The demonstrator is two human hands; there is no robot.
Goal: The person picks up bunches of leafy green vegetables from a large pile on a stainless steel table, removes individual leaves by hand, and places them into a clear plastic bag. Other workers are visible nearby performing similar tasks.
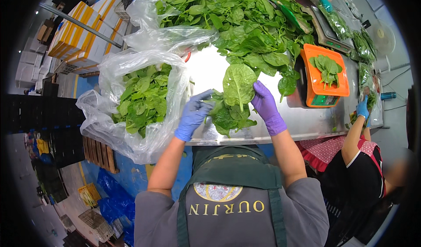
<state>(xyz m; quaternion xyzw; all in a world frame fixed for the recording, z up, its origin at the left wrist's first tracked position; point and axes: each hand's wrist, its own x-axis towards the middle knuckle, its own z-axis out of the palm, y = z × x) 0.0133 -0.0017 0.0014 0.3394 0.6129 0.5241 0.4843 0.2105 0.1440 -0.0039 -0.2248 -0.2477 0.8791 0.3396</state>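
Note:
My right hand, in a purple glove, pinches the edge of a large green leaf between thumb and fingers. Below that leaf is a small bunch of darker leaves, near the front edge of the metal table. My left hand, gloved in blue, is at the left side of this bunch. Its fingers look apart and slightly curled, the tips a little blurred; whether they touch the leaves is unclear. Left of it stands an open clear plastic bag with leafy greens inside.
A big heap of loose leaves covers the table's far side. To the right, an orange scale bears a few leaves. Another person's blue-gloved hand handles bagged greens at far right; a teal-gloved hand works beyond. Taped boxes stand left.

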